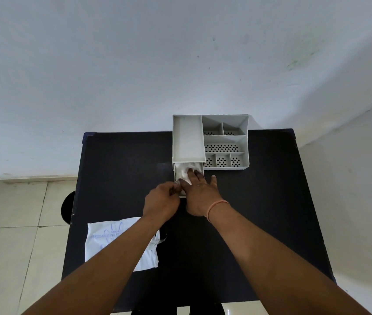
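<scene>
Two hands work at the white drawer (pixel 176 177), pulled out of the organizer (pixel 187 137) on the bench (pixel 260 201). Left hand (pixel 161 200) has its grip pinched on the drawer front; hold it steady. Right hand (pixel 199 194), fingers flat, presses the plastic gloves (pixel 183 172) inside. Push them low and even.

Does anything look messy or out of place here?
The pulled-out drawer of the grey plastic compartment organiser is stuffed with crumpled white plastic film, which the right hand presses down while the left hand grips the drawer front. Nothing looks spilled or broken.
</scene>
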`<state>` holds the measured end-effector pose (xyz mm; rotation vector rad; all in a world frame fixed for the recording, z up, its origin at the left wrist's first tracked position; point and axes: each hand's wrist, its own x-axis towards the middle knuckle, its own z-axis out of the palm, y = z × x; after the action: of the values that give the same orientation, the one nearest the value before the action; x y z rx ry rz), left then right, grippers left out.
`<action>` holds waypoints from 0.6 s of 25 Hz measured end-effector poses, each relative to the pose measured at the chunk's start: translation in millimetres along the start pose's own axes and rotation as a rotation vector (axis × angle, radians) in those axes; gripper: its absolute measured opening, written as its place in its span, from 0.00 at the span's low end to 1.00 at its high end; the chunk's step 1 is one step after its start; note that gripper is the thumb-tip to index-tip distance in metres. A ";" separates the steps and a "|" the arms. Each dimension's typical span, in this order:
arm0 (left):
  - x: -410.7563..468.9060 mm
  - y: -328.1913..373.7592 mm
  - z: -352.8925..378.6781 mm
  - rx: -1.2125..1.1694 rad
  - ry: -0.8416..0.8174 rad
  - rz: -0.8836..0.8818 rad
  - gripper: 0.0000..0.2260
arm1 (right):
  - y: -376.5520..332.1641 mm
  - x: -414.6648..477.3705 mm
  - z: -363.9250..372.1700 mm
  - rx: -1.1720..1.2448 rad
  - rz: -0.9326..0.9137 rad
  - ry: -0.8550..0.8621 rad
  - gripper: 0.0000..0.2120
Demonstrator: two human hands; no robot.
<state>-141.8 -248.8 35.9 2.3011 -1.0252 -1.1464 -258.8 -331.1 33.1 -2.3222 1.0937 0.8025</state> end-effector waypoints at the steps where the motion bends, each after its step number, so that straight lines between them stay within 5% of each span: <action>1: 0.6 0.3 -0.7 0.011 -0.008 0.007 0.14 | 1.5 2.5 -0.5 0.010 -0.002 -0.036 0.41; 4: 0.9 0.6 -0.3 0.111 -0.022 0.079 0.12 | 1.9 0.9 -3.4 0.082 -0.029 0.001 0.38; 8: -0.6 -4.3 4.6 0.360 -0.006 0.237 0.10 | -2.6 -4.7 -0.1 0.004 -0.074 0.355 0.33; 15: -4.0 -13.6 9.1 0.460 0.000 0.261 0.10 | 3.0 2.5 -8.9 0.092 -0.092 0.072 0.36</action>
<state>-144.7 -236.8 24.5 2.3925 -1.6768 -0.8734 -257.2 -339.7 37.4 -2.3212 1.0236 0.6260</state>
